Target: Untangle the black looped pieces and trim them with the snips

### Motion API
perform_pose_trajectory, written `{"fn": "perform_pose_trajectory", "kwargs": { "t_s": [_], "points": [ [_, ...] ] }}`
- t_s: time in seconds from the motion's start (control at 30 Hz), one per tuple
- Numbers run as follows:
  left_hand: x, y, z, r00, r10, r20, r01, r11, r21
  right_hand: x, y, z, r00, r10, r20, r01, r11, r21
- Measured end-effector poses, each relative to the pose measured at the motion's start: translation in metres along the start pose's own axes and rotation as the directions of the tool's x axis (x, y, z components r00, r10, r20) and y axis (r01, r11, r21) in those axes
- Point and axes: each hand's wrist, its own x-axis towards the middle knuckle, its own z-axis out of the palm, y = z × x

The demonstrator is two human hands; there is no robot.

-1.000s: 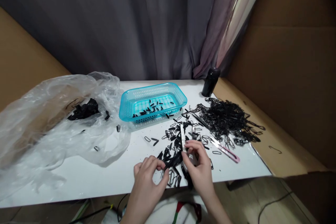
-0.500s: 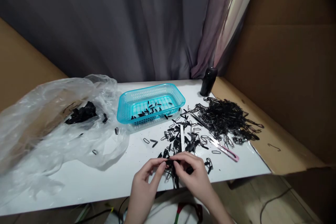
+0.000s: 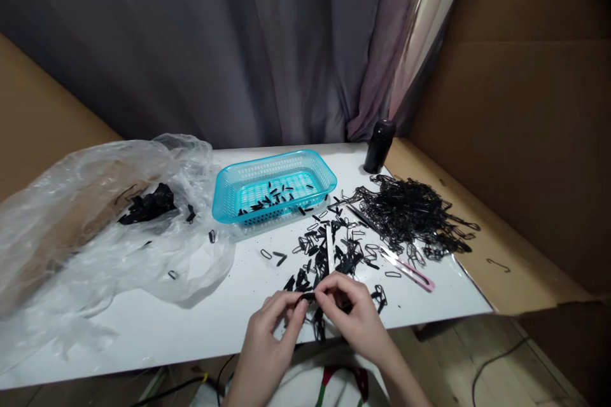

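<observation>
Near the table's front edge, my left hand (image 3: 279, 324) pinches one end of a small, slim black piece (image 3: 308, 296) between thumb and forefinger. My right hand (image 3: 351, 308) pinches its other end, so the two hands almost meet. What the piece is made of is too small to tell. Beneath and beyond the fingers lie loose black pieces (image 3: 351, 261) mixed with thin black loops. A light flat strip (image 3: 330, 248) lies among them. Behind, a blue plastic basket (image 3: 224, 181) holds several similar small black pieces.
At the right are a tangled heap of black loops (image 3: 410, 213), a pink-handled cutter (image 3: 420, 280) and dark tweezers (image 3: 363, 217). A black cylindrical container (image 3: 380, 147) stands behind them. A clear plastic bag (image 3: 181, 267) covers the left side; cardboard walls (image 3: 525, 140) flank the table.
My right fingers have shifted slightly along the black piece and more of it shows between the hands. The things on the table have stayed in place.
</observation>
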Motion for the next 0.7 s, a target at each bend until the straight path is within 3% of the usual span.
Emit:
{"fn": "perform_pose_trajectory", "kwargs": {
  "t_s": [0.2, 0.37, 0.7],
  "points": [
    [-0.0001, 0.0024, 0.0028, 0.977, 0.197, -0.079, -0.181, 0.968, 0.175, -0.0007, -0.0035, 0.0006, 0.998, -0.045, 0.042, 0.045, 0.999, -0.002],
    [-0.0010, 0.0005, 0.0058, 0.935, 0.343, -0.093, -0.299, 0.901, 0.313, -0.0014, -0.0031, 0.0031, 0.995, -0.094, -0.013, 0.093, 0.994, -0.055],
    [0.0025, -0.0005, 0.0081, 0.893, 0.442, -0.083, -0.389, 0.853, 0.347, -0.0031, -0.0022, 0.0091, 0.988, -0.134, -0.082, 0.123, 0.984, -0.126]
  ]
}}
